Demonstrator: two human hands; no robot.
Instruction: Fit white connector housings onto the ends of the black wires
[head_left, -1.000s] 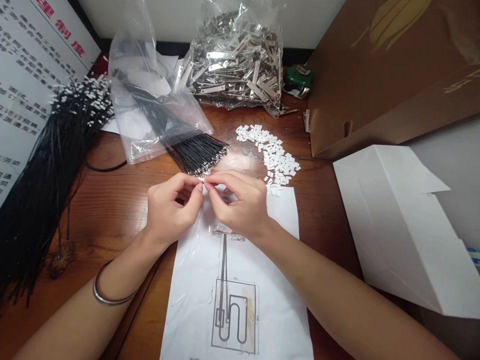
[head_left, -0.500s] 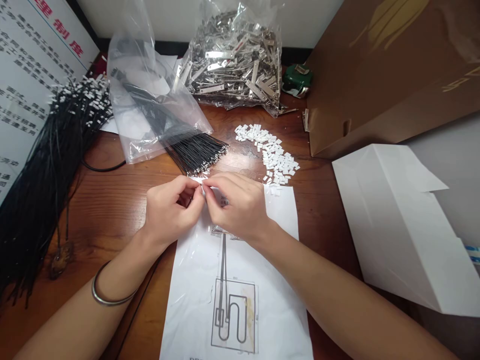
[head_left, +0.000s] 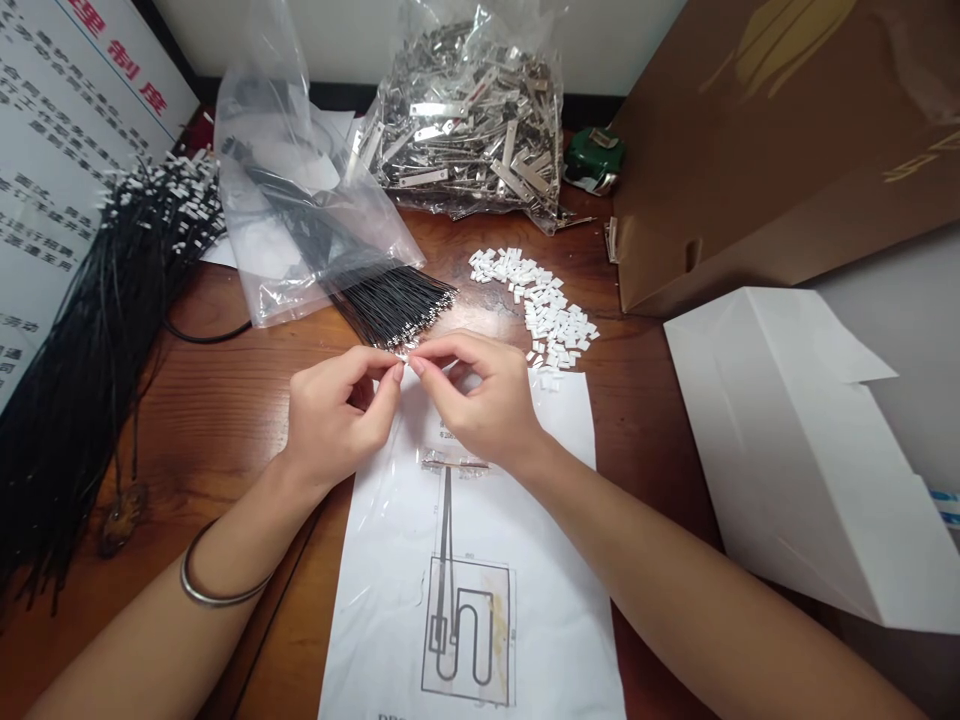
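Observation:
Both hands meet above the top of the printed sheet [head_left: 390,600], fingertips nearly touching. My left hand [head_left: 341,415] is closed in a pinch between thumb and index finger. A thin black wire [head_left: 279,592] runs from beneath it toward the bottom edge; its end appears to be in the pinch, mostly hidden. My right hand [head_left: 480,400] pinches a tiny white connector housing [head_left: 406,358], largely covered by the fingertips. Just beyond lies a bundle of black wires [head_left: 397,300] with metal-tipped ends. Loose white housings [head_left: 551,315] are scattered to the right.
A clear plastic bag [head_left: 300,270] partly covers the wire bundle. Behind stand a bag of metal strips [head_left: 465,130] and a green tape measure [head_left: 594,158]. Black wires with white ends [head_left: 90,370] hang at left. A brown box [head_left: 720,150] and white carton [head_left: 795,450] stand at right.
My right hand has shifted slightly up and its fingers have straightened a little, uncovering more of the sheet. My left hand has moved slightly left. Both pinches stay closed.

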